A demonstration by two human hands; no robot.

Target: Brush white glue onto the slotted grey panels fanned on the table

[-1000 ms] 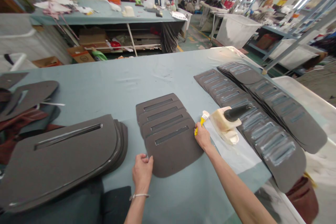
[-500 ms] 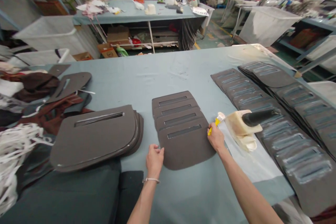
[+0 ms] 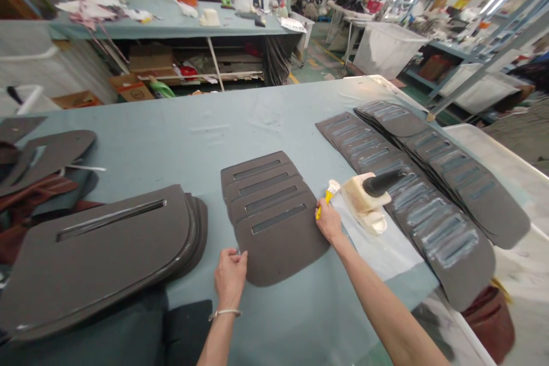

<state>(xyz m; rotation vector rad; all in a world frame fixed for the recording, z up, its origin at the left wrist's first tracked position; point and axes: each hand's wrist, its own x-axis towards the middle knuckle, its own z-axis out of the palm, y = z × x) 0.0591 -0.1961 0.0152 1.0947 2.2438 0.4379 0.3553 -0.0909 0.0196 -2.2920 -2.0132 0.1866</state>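
Several dark grey-brown panels (image 3: 283,251) lie overlapped on the blue-green table, staggered so each one's long slot shows. Closed fingers of my left hand (image 3: 230,277) are beside the stack's lower left edge; a small glint shows at the fingertips, too small to name. My right hand (image 3: 329,224) is wrapped round the yellow handle of a brush (image 3: 329,194), at the panels' right edge, with the pale bristles pointing up and away. Just right of the brush, a cut-open cream plastic container (image 3: 358,194) with a black neck rests on a white sheet (image 3: 386,257).
Panels with whitish smears around their slots (image 3: 437,229) lie in overlapping rows at the right. A thick pile of slotted panels (image 3: 115,251) sits at the left, near brown and dark pieces (image 3: 38,200). Another table (image 3: 171,23) stands beyond.
The view has turned to the right, so everything on the table sits further left in the picture. Both hands keep about the same places beside the panels, the brush still held.
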